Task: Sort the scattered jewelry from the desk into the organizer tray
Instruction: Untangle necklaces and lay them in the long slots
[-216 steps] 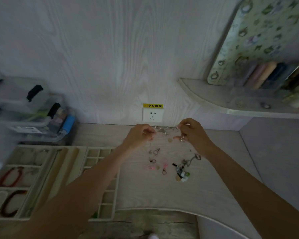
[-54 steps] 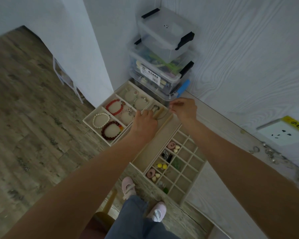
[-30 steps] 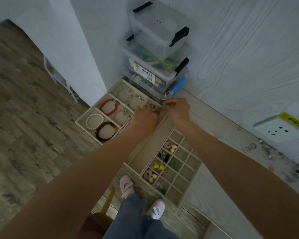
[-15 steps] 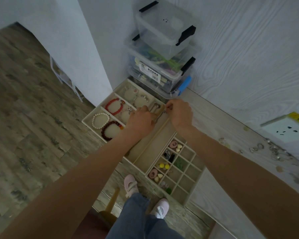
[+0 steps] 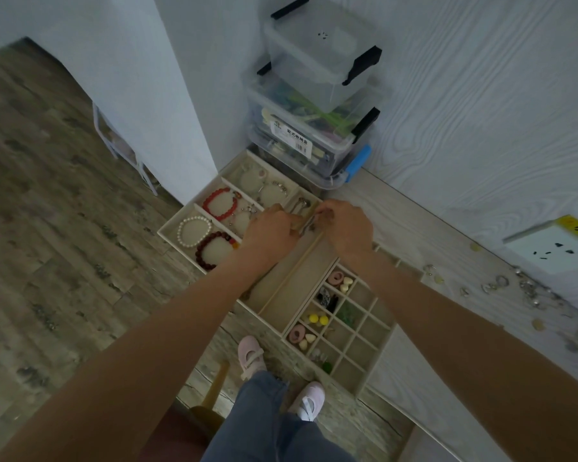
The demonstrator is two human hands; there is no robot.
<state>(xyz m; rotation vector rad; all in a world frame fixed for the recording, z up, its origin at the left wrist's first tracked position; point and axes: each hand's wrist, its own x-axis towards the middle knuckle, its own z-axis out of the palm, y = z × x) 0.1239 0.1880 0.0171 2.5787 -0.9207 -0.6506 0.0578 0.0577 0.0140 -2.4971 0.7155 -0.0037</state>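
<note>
A silver chain (image 5: 306, 225) is pinched between left hand (image 5: 270, 230) and right hand (image 5: 347, 225) over the organizer tray (image 5: 282, 296), above its long slots' far end. The tray overhangs the bench (image 5: 424, 241) edge. The chain's length is obscured. Stacked storage boxes (image 5: 314, 105) crowd behind.

Looks like a home, bedroom or dressing corner. Evidence: pale wood-grain desk (image 5: 411, 228) set against a matching wood-grain wall (image 5: 481, 95), wall socket (image 5: 548, 251) at right, stacked clear plastic storage boxes (image 5: 314, 95) at the far corner, worn plank floor (image 5: 47, 228) at left, person in jeans and pink slippers (image 5: 251, 356) near.
</note>
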